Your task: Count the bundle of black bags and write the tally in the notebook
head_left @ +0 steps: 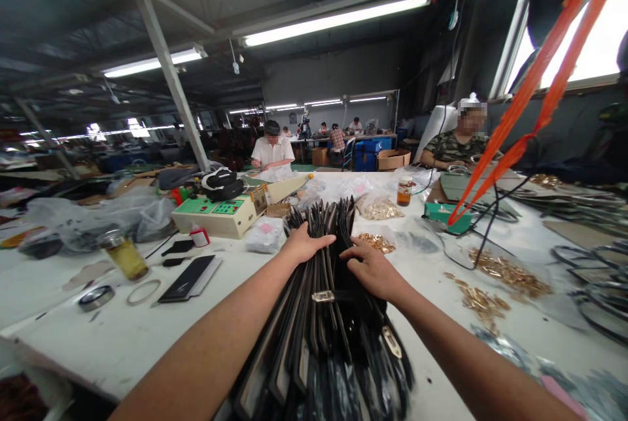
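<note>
A thick row of black leather-like pieces [294, 323] with pale inner edges stands on edge in front of me, fanned toward my body. Gold-coloured metal fittings [324, 297] show on some of them. My left hand [305, 246] lies over the far left part of the row, its thumb stretched across the top edges and its other fingers mostly hidden. On the right side, my right hand [367, 267] grips the pieces with bent fingers. A dark gap parts the row between the hands.
Gold-coloured hardware [483, 303] lies in piles on the right of the white table [196, 329]. At left are a cream-and-green machine [220, 212], a jar of yellowish liquid [125, 254] and tape rolls [96, 298]. An orange strap [534, 101] hangs at right. Co-workers sit beyond.
</note>
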The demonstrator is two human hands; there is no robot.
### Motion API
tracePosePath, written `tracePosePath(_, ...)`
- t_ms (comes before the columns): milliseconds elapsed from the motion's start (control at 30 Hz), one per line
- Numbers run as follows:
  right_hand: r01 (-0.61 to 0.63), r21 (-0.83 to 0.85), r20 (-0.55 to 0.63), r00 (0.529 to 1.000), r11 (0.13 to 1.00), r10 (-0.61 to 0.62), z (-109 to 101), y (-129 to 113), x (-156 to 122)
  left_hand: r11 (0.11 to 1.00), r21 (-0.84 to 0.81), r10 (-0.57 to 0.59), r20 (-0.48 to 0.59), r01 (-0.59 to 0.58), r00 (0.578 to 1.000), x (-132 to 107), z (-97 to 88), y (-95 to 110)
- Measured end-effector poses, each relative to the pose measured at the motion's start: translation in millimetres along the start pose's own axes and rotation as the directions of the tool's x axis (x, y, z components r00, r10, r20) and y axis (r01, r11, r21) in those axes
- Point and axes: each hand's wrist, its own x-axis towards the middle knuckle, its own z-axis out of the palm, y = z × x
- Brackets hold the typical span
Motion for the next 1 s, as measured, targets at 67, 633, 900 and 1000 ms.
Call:
tracePosePath(67, -0.042, -0.058, -0.019, 0.999, 0.997, 0.041, 2.4, -7.5, -2.0, 1.0, -0.007, 0.003, 0.001, -0.003, 1.0, 0.8, 1.2, -1.3)
tracePosePath(633, -0.072, -0.159, 0.027, 0.997, 0.985, 0.078, 0.4, -22.1, -7.2, 0.997, 0.07, -0.025, -0.021, 0.026, 0.999, -0.4, 3.2, 0.0)
tracePosePath(900, -0.002, -0.062, 0.063, 0.998, 0.998, 0.006, 0.8, -14.1, -6.6, 0.995, 0.101, -0.027, -0.003, 0.027, 1.0, -1.7, 1.8, -0.3)
tracePosePath(1000, -0.004, -0.033, 0.019, 1.0, 0.999, 0.005, -0.9, -6.6, -7.8, 0.996, 0.084, -0.012, 0.017, 0.01, 1.0, 0.4, 2.9, -1.3)
